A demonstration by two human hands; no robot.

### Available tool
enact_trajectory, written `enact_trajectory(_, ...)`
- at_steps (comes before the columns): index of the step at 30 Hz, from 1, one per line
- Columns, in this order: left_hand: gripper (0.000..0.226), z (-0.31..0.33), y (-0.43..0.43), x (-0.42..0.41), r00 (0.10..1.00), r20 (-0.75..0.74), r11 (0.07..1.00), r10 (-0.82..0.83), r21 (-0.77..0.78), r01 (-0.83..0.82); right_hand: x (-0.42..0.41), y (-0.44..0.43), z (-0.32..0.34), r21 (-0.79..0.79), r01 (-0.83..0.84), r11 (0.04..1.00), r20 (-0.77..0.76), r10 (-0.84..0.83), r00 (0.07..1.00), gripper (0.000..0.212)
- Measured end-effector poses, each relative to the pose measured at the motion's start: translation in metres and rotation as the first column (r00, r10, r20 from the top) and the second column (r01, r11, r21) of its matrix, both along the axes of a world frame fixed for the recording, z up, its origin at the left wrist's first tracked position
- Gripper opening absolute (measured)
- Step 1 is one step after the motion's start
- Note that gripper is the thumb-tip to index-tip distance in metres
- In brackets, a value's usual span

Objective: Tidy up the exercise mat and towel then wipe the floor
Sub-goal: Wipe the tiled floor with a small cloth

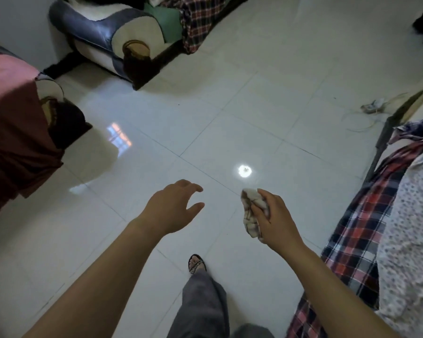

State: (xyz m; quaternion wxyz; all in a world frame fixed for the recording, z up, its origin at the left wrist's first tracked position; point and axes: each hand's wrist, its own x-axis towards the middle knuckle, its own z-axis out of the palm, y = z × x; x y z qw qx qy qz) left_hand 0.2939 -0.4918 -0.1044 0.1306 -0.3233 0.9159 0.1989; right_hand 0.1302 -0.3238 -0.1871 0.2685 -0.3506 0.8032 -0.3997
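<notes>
a small crumpled cloth (253, 213), pale with faint check lines, is bunched in the right hand (276, 220); whether it is the towel or a wiping rag is hard to tell at this blur. the fingers and thumb are curled tight round it, and a loose end hangs below the palm. the hand is held out in the air above the floor (230, 106), right of centre.

the left hand (174, 208) reaches forward beside it, apart from the cloth, fingers spread and slightly bent, holding nothing.

below the arms a sandalled foot (197, 263) stands on the white glossy tiles, with a grey trouser leg (203, 306) above it. a round light reflection (244, 171) shines on the tile just beyond the cloth.

a sofa (112, 35) with a dark rolled arm stands at the top, a plaid blanket (198, 23) draped over its seat. an armchair (59, 113) at the left carries a maroon cloth (15, 132). along the right edge a plaid fabric (359, 230) hangs down beside a white dotted fabric (410, 228), and a white cable (359, 120) lies on the floor further back.
</notes>
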Motion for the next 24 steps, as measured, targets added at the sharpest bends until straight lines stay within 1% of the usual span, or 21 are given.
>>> enact_trajectory(2, 0.043, -0.008, -0.035, -0.012, 0.998, 0.054, 1.0, -0.031, -0.001, 0.031, -0.018, -0.021, -0.011, 0.044, 0.051, 0.998, -0.015, -0.051, 0.999, 0.013)
enact_trajectory(4, 0.043, -0.018, -0.068, -0.02, 0.994, 0.102, 0.999, -0.042, -0.03, 0.045, -0.039, -0.04, -0.028, 0.071, 0.071, 0.995, 0.005, -0.071, 0.997, 0.018)
enact_trajectory(6, 0.043, -0.035, -0.092, -0.026, 0.989, 0.145, 0.998, -0.04, -0.046, 0.047, -0.061, -0.057, -0.053, 0.076, 0.088, 0.993, 0.025, -0.09, 0.996, 0.012)
enact_trajectory(7, 0.042, -0.047, -0.1, -0.029, 0.987, 0.158, 0.998, -0.037, -0.045, 0.045, -0.07, -0.062, -0.067, 0.093, 0.088, 0.992, 0.051, -0.093, 0.994, 0.01)
enact_trajectory(8, 0.042, -0.062, -0.106, -0.033, 0.985, 0.169, 0.998, -0.034, -0.041, 0.042, -0.079, -0.067, -0.084, 0.111, 0.095, 0.989, 0.065, -0.102, 0.993, 0.017)
enact_trajectory(10, 0.042, -0.103, -0.113, -0.043, 0.982, 0.185, 0.999, -0.027, -0.031, 0.034, -0.095, -0.074, -0.129, 0.118, 0.113, 0.987, 0.082, -0.123, 0.989, 0.021)
enact_trajectory(13, 0.043, -0.186, -0.117, -0.066, 0.983, 0.182, 0.999, -0.012, -0.03, 0.017, -0.118, -0.082, -0.231, 0.138, 0.138, 0.981, 0.041, -0.145, 0.989, 0.037)
enact_trajectory(15, 0.043, -0.252, -0.12, -0.087, 0.985, 0.172, 0.999, -0.018, -0.027, 0.023, -0.132, -0.087, -0.306, 0.136, 0.159, 0.978, 0.036, -0.165, 0.986, 0.043)
enact_trajectory(19, 0.044, -0.4, -0.122, -0.136, 0.99, 0.129, 0.998, -0.05, -0.041, 0.056, -0.15, -0.101, -0.449, 0.129, 0.125, 0.984, 0.064, -0.134, 0.989, 0.041)
enact_trajectory(22, 0.044, -0.517, -0.115, -0.175, 0.988, 0.107, 0.994, -0.108, -0.023, 0.111, -0.156, -0.11, -0.552, 0.123, 0.087, 0.989, 0.011, -0.089, 0.996, 0.042)
enact_trajectory(24, 0.044, -0.592, -0.114, -0.198, 0.976, 0.128, 0.983, -0.177, -0.023, 0.182, -0.162, -0.115, -0.613, 0.105, 0.067, 0.992, -0.013, -0.066, 0.998, 0.041)
